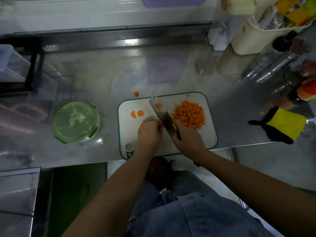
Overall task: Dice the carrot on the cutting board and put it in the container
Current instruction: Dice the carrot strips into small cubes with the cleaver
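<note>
A: While the right hand (pixel 186 139) gripped the knife (pixel 164 117) by its handle, blade angled across the cutting board (pixel 207 134), the left hand (pixel 148 130) sat curled against the blade's flat. Guiding the cut, I'd guess.
B: Holding carrot?
A: Couldn't tell, fingers hid it. The diced carrot (pixel 188 114) was heaped right of the blade, out of its way. Two slices (pixel 136 114) lay left. The container (pixel 75 122) stood off-board left, lid on.
</note>
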